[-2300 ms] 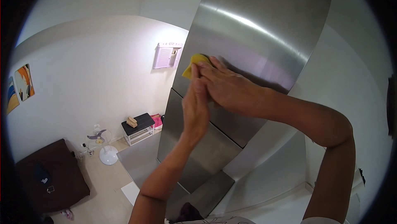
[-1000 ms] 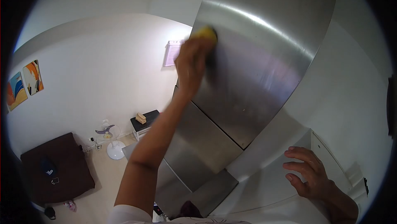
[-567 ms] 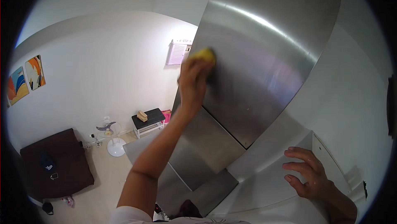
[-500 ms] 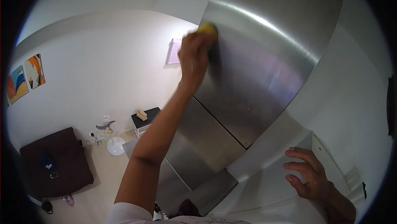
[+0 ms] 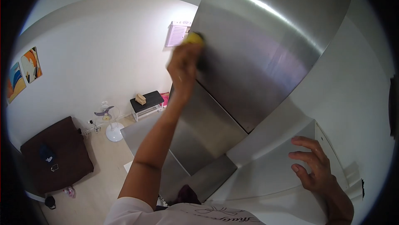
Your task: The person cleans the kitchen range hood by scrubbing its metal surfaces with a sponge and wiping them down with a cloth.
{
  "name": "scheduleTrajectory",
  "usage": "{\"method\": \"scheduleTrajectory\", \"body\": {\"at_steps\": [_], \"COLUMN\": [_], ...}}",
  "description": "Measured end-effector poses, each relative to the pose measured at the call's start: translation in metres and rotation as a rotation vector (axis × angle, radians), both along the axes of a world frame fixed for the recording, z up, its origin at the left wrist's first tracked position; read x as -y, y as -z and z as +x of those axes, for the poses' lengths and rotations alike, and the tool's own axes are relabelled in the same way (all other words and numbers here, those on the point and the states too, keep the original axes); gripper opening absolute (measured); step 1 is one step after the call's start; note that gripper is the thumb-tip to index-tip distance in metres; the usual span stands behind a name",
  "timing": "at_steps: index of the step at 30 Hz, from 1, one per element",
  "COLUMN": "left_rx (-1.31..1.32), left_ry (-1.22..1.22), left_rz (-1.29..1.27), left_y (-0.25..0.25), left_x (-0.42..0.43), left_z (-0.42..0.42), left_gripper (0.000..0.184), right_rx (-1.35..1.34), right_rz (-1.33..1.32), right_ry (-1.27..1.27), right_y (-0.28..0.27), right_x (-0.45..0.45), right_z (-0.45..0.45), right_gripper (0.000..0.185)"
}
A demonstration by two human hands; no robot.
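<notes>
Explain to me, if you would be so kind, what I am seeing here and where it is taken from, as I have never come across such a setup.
There is no machine: these are someone's own bare hands, seen from one camera worn on the head, looking forward and down. The left hand holds a yellow pad, perhaps a sponge, at the left side of a large metal panel. The right hand looks empty, its fingers apart and loosely bent. Off to the left of the picture, a tan object lies on a black-topped bench, with a white fan on the floor nearby.
</notes>
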State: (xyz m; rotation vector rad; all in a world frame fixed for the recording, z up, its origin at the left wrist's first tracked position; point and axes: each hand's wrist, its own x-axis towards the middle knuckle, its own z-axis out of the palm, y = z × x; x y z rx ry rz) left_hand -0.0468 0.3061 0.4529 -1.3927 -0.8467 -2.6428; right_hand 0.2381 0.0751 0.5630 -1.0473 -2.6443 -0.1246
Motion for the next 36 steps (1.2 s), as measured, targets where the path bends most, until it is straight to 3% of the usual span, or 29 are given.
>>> {"method": "scheduleTrajectory", "body": {"at_steps": [4, 6, 8, 11, 14, 16, 18, 20, 22, 24, 26, 29, 34, 36], "left_rx": [0.006, -0.27, -0.338, -0.428, -0.404, -0.413, -0.354, -0.399, -0.51, -0.716, -0.799, -0.755, -0.567, -0.492], "left_ry": [0.013, -0.043, 0.05, 0.06, -0.044, -0.003, 0.24, 0.157, -0.092, 0.062, 0.198, 0.118, 0.051, -0.005], "left_rz": [-0.012, 0.114, 0.25, 0.403, 0.598, 0.631, 0.55, 0.584, 0.693, 0.79, 0.674, 0.668, 0.819, 0.806], "left_y": [0.013, 0.039, 0.039, -0.034, -0.172, -0.264, -0.308, -0.292, -0.239, -0.163, -0.128, -0.179, -0.333, -0.343], "left_x": [0.015, 0.047, 0.081, 0.065, 0.042, 0.026, 0.027, 0.026, 0.021, 0.025, 0.056, 0.055, 0.046, 0.043], "left_z": [0.014, 0.047, 0.081, 0.08, 0.073, 0.057, 0.051, 0.056, 0.066, 0.075, 0.077, 0.072, 0.081, 0.086], "left_gripper": [0.008, 0.015, 0.024, 0.023, 0.018, 0.013, 0.014, 0.014, 0.018, 0.021, 0.02, 0.022, 0.014, 0.016], "right_rx": [0.007, -0.011, -0.026, 0.014, 0.011, -0.018, -0.019, -0.019, -0.023, -0.011, 0.011, 0.123, 0.164, 0.138], "right_rz": [-0.012, -0.01, -0.057, -0.059, -0.032, -0.035, -0.116, -0.121, -0.122, -0.069, -0.034, 0.083, 0.48, 0.659], "right_ry": [-0.021, -0.024, -0.017, -0.051, -0.103, -0.098, -0.065, -0.063, -0.07, -0.161, -0.175, -0.238, -0.233, -0.239], "right_y": [-0.002, 0.0, -0.002, -0.006, -0.003, 0.0, -0.001, 0.001, 0.004, 0.006, 0.006, -0.004, -0.064, -0.09], "right_x": [-0.002, -0.003, -0.004, -0.001, -0.002, -0.002, 0.0, 0.0, -0.003, -0.004, -0.004, -0.011, -0.039, -0.052], "right_z": [-0.001, -0.001, 0.0, 0.004, 0.009, 0.012, 0.012, 0.017, 0.018, 0.02, 0.019, 0.008, -0.011, -0.019], "right_gripper": [0.022, 0.022, 0.023, 0.024, 0.023, 0.022, 0.019, 0.019, 0.018, 0.018, 0.018, 0.019, 0.021, 0.024]}}
